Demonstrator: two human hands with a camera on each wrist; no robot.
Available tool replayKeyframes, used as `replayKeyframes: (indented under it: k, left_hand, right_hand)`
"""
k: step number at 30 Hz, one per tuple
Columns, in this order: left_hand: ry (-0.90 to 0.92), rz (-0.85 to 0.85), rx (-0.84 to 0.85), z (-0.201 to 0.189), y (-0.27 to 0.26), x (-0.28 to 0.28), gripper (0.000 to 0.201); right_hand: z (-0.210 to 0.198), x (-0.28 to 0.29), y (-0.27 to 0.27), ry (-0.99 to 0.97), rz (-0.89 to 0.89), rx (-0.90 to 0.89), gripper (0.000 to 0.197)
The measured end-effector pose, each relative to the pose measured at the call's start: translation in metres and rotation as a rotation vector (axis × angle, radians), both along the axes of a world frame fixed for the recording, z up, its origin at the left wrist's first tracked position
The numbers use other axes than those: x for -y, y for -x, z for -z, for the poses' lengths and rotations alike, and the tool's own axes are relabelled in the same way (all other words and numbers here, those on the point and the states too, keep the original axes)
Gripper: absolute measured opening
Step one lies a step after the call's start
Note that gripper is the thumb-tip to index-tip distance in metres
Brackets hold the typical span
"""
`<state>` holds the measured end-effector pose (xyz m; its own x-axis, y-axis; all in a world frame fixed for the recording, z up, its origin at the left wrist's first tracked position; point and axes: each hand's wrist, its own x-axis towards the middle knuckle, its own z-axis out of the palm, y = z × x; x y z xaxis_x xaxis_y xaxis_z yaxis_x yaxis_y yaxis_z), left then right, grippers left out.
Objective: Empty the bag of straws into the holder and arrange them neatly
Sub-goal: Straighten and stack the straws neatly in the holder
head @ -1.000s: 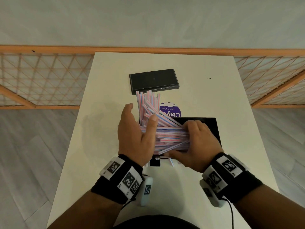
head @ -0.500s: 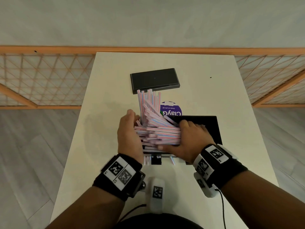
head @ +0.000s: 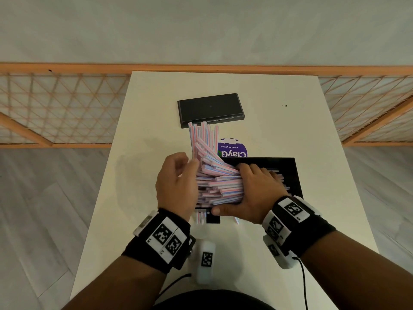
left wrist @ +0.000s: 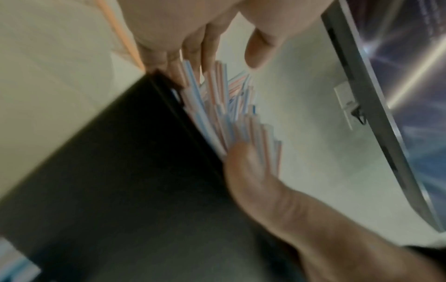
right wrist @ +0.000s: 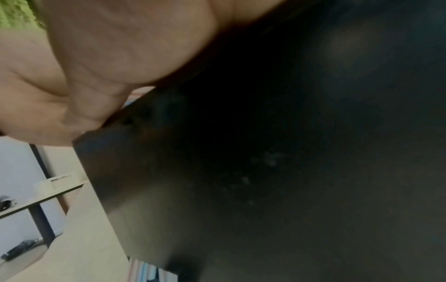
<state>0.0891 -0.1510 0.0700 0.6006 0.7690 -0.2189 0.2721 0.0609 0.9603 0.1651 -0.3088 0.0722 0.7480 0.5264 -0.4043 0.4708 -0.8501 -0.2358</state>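
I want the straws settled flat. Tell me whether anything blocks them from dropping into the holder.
No foreign object is visible. The straws themselves are the trouble: several cross and stick up toward the lid-like black box, held between the left hand and right hand over the holder.

White table point(head: 156, 104); grey plank floor point(head: 44, 209)

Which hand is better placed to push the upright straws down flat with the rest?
Left, probably. The left hand sits beside the upright straws, fingers near their base, while the right hand grips the flat bundle.
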Motion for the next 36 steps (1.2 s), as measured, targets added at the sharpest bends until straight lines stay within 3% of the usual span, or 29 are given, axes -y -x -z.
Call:
replayKeyframes:
  k: [3,8,15,21,24,28,30,32,36]
  left_hand:
    - [-0.27,0.099,-0.155,0.005,0.004,-0.002,0.006]
    - [-0.447,0.103,-0.148,0.0,0.005,-0.005,0.011]
    - [-0.603,0.025,0.21,-0.068,-0.004,-0.013,0.006]
    - [-0.719,0.106,0.546,-0.13,-0.006,-0.003,0.009]
    - [-0.681,0.161,0.631,-0.146,-0.005,0.004,0.012]
    - [-0.492,0.212,0.695,-0.146,-0.008,0.019,0.006]
    - [-0.388,0.246,0.693,-0.136,-0.008,0.021,0.012]
    - [-0.289,0.255,0.683,-0.121,-0.005,0.015,0.019]
    - [-0.066,0.001,0.523,-0.077,-0.006,-0.001,0.031]
  right_hand:
    - [-0.003,0.001,0.004,0.05,0.023,0.062,0.124]
    - [-0.004,0.001,0.003,0.022,0.047,0.046,0.125]
    - [-0.029,0.002,-0.001,-0.085,0.008,-0.011,0.123]
    - [-0.093,0.002,-0.007,-0.479,-0.04,-0.005,0.1]
    - [-0.118,-0.005,-0.01,-0.703,-0.055,0.067,0.07]
    - [-0.126,-0.012,-0.012,-0.921,-0.147,0.037,0.007]
    - [-0.111,-0.008,-0.013,-0.916,-0.135,0.067,0.018]
    - [-0.091,-0.001,-0.012,-0.853,-0.082,0.026,0.017]
    - [-0.047,0.017,-0.007,-0.562,-0.066,-0.039,0.039]
